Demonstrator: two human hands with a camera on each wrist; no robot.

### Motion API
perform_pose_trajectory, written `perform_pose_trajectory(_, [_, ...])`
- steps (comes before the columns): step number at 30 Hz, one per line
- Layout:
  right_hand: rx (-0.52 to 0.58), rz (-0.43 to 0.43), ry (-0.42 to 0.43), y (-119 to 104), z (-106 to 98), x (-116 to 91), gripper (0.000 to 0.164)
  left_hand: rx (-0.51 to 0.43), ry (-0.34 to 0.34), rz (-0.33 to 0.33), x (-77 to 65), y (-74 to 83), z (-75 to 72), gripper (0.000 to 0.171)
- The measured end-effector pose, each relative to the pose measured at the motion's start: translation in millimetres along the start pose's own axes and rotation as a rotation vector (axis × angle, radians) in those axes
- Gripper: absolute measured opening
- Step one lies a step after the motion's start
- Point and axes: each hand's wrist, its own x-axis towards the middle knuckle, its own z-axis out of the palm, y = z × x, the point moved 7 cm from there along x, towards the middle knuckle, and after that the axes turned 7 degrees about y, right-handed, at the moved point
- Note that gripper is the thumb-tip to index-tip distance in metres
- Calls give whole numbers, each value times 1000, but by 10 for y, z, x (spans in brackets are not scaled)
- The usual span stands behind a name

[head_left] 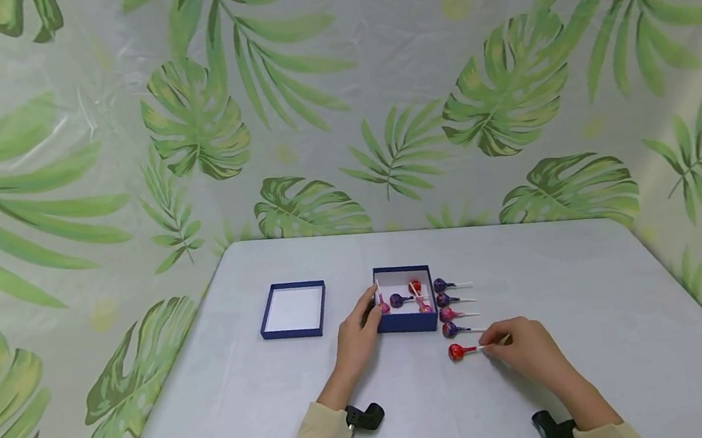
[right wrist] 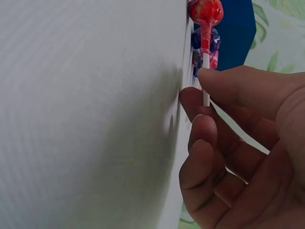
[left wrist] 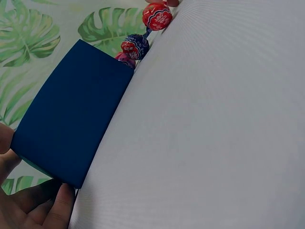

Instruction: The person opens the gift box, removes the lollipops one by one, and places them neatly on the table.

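My right hand (head_left: 528,349) pinches the white stick of a red lollipop (head_left: 456,352) between thumb and fingertips, close over the table. The red head points left, at the near end of a column of lollipops (head_left: 446,315) with purple and pink wrappers, sticks to the right. My left hand (head_left: 355,339) rests against the left side of a blue box (head_left: 408,323), its fingertips right at the wall. Inside the open box, several lollipops, among them a purple one (head_left: 397,301), lie loosely. In the right wrist view the held stick (right wrist: 206,95) shows between the fingers.
Left of the box lies a shallow blue-edged lid (head_left: 297,312) with its white inside up. Both stand on a white-covered table (head_left: 217,411). Behind it hangs a leaf-patterned sheet (head_left: 397,60). Each wrist wears a black device (head_left: 365,417).
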Motion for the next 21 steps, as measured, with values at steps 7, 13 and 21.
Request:
perform_pose_trajectory(7, [-78, -24, -17, 10, 53, 41, 6, 1, 5, 21, 5, 13, -11, 44])
perform_pose_trajectory(13, [-100, -31, -30, -3, 89, 60, 8, 6, -2, 23, -4, 15, -12, 44])
perform_pose_trajectory(21, [-92, -31, -34, -15, 102, 87, 9, -6, -9, 15, 3, 10, -7, 44])
